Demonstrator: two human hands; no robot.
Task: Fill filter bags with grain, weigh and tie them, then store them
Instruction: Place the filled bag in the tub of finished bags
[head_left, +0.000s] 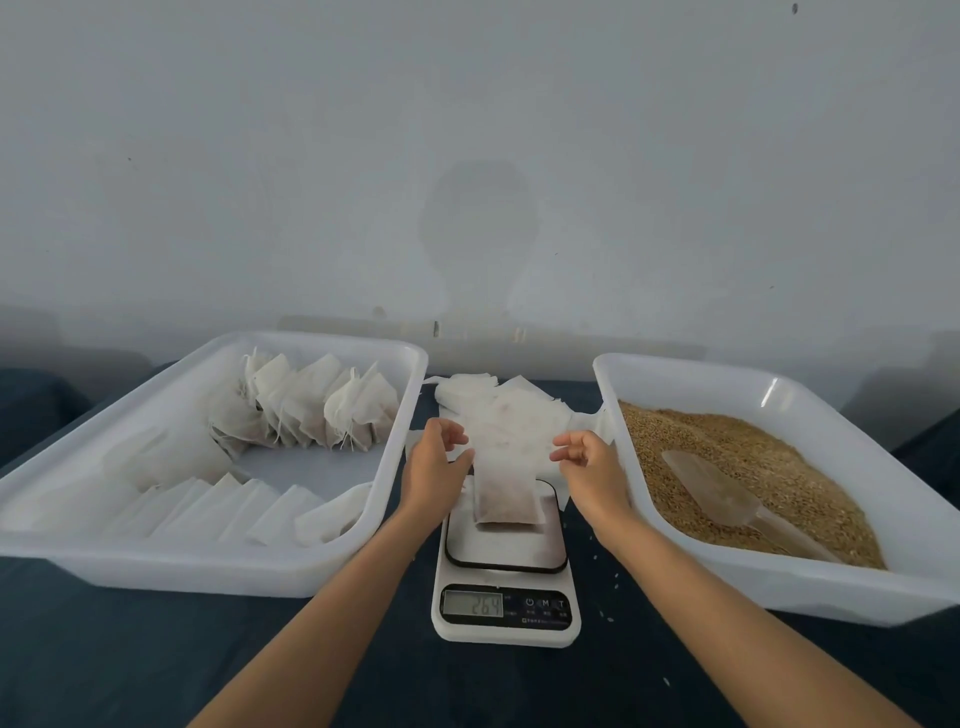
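A white filter bag (506, 499) with brown grain in its lower part stands on the platform of a white digital scale (506, 587), whose display shows a number. My left hand (434, 467) is at the bag's upper left edge with thumb and curled fingers pinching it. At the upper right edge, my right hand (587, 465) pinches it the same way. The bag's top is spread between both hands. Brown grain (727, 467) fills the white tray (779, 582) on the right, and a clear plastic scoop (727, 499) lies on it.
On the left, a white tray (208, 566) holds several tied filled bags (311, 410) at the back and flat ones (234, 509) in front. A pile of empty filter bags (483, 395) lies behind the scale. Loose grains dot the dark table (156, 665).
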